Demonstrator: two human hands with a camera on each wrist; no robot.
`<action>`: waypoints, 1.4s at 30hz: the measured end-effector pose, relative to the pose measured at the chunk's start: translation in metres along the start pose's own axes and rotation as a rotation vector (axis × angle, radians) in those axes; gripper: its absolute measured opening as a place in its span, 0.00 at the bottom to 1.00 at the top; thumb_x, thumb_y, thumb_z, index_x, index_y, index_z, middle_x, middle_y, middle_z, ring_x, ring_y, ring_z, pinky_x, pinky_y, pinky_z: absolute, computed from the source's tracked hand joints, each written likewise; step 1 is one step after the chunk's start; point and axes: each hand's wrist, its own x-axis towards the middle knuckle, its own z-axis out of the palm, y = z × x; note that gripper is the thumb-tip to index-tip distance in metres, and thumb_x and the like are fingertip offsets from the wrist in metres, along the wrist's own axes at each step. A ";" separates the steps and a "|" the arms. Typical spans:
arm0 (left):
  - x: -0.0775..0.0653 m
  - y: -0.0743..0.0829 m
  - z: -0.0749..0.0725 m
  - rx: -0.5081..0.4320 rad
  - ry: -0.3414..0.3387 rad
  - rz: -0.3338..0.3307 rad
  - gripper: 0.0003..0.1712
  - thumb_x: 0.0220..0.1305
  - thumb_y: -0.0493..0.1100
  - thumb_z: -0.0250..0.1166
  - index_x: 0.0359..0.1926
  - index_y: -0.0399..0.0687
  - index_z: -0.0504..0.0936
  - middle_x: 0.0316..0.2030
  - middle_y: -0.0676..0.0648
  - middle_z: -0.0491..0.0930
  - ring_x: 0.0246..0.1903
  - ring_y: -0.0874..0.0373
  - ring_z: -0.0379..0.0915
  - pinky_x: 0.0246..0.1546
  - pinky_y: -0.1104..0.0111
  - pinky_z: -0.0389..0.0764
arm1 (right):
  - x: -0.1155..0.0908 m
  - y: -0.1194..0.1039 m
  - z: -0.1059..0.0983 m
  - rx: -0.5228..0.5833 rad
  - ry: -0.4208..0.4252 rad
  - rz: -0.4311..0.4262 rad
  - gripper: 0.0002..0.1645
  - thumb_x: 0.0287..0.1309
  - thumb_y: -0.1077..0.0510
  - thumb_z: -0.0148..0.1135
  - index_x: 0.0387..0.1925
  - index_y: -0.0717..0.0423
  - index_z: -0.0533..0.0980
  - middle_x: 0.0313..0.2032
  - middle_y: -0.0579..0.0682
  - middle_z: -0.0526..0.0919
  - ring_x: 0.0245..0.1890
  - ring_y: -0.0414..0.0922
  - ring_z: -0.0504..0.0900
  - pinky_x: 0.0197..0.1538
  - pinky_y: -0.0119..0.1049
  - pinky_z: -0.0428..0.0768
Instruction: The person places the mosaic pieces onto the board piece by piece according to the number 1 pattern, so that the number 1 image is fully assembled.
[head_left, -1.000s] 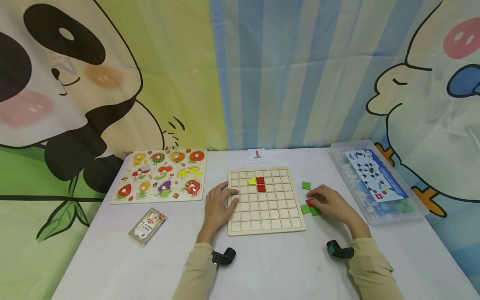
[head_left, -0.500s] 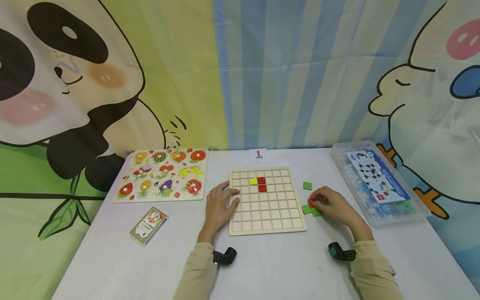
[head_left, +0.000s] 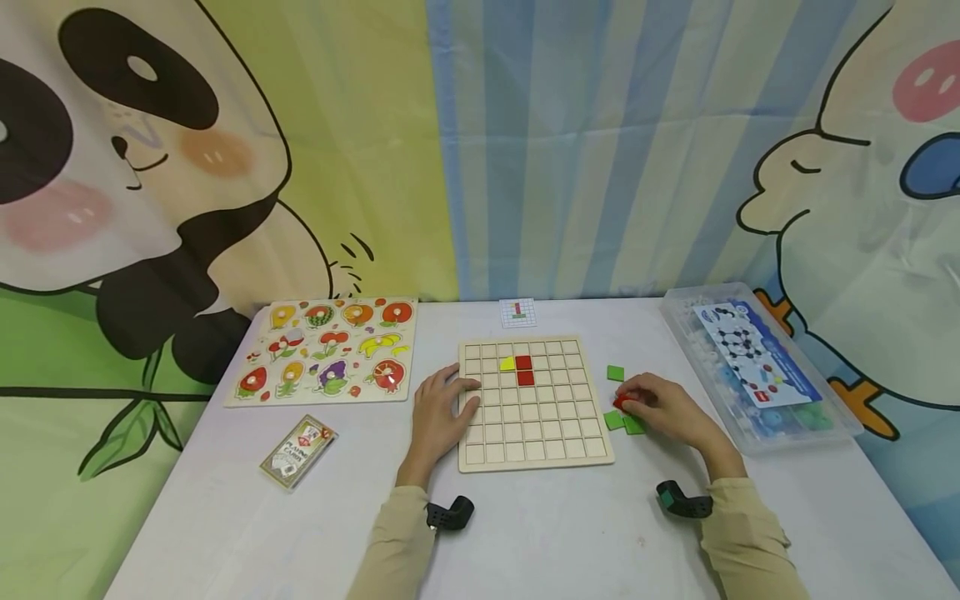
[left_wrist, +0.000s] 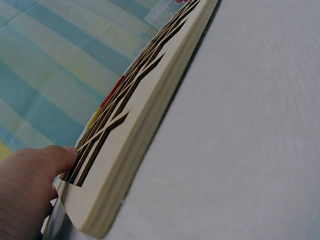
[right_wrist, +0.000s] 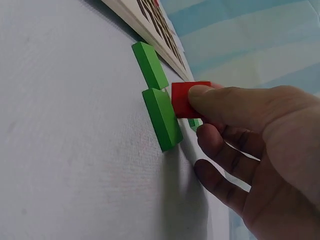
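Grid board (head_left: 534,404) on the desk (head_left: 555,533), holding two red tiles (head_left: 524,370) and one yellow tile (head_left: 507,363). Left hand (head_left: 438,412) lies flat, fingers straight, on the board's left edge. Right hand (head_left: 663,408) pinches a red tile (right_wrist: 186,98) beside two green tiles (right_wrist: 159,100); a third green tile (head_left: 615,373) lies apart. Lidded clear box (head_left: 753,367), contents unclear.

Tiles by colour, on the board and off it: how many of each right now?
Red tiles: 3, two on the board, one pinched in the right hand.
Yellow tile: 1.
Green tiles: 3, all on the table.
Total: 7.
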 end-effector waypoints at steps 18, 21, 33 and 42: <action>-0.001 0.000 0.002 0.000 0.038 0.029 0.11 0.58 0.48 0.65 0.44 0.58 0.83 0.62 0.43 0.70 0.63 0.44 0.62 0.63 0.45 0.58 | 0.018 -0.030 0.013 0.214 -0.020 -0.042 0.09 0.58 0.52 0.63 0.37 0.49 0.73 0.31 0.45 0.79 0.32 0.40 0.78 0.39 0.31 0.77; -0.001 0.001 0.001 0.000 0.033 0.027 0.12 0.58 0.48 0.65 0.44 0.58 0.83 0.62 0.43 0.70 0.64 0.44 0.62 0.64 0.45 0.58 | 0.023 -0.034 0.018 0.222 -0.027 -0.061 0.08 0.58 0.54 0.63 0.37 0.50 0.72 0.32 0.45 0.79 0.32 0.39 0.77 0.40 0.31 0.77; -0.001 0.001 0.001 0.011 0.024 0.016 0.12 0.59 0.48 0.65 0.44 0.59 0.83 0.62 0.44 0.70 0.64 0.45 0.62 0.64 0.46 0.57 | 0.041 -0.050 0.037 0.219 -0.010 -0.051 0.12 0.60 0.61 0.60 0.44 0.62 0.73 0.36 0.54 0.83 0.35 0.46 0.79 0.40 0.31 0.78; 0.000 0.002 0.000 0.007 0.026 0.022 0.12 0.59 0.48 0.65 0.44 0.58 0.83 0.62 0.44 0.70 0.64 0.45 0.62 0.64 0.46 0.57 | 0.052 -0.064 0.048 0.241 -0.011 -0.064 0.09 0.61 0.55 0.60 0.42 0.52 0.74 0.36 0.47 0.82 0.35 0.40 0.79 0.40 0.30 0.78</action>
